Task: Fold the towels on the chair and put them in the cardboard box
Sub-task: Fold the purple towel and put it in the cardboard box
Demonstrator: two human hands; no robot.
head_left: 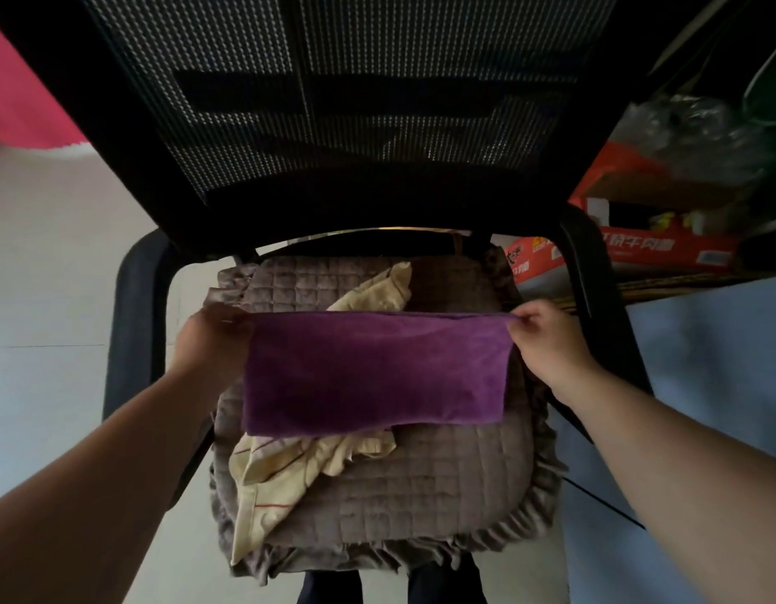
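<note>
towel I'm holding (377,372): solid purple
other towel (281,468): cream, thin red stripes
seat cushion (421,486): grey-brown, quilted squares
chair back (333,80): black mesh
cardboard box (665,250): red-orange, white print

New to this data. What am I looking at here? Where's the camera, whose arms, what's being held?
No robot here: one wide-angle camera worn on a person's head, looking down at their own bare arms. The left hand and right hand each pinch a top corner of a purple towel, stretched out above an office chair with a quilted grey seat cushion. A crumpled cream towel lies on the cushion underneath. A red cardboard box sits behind the chair on the right.
</note>
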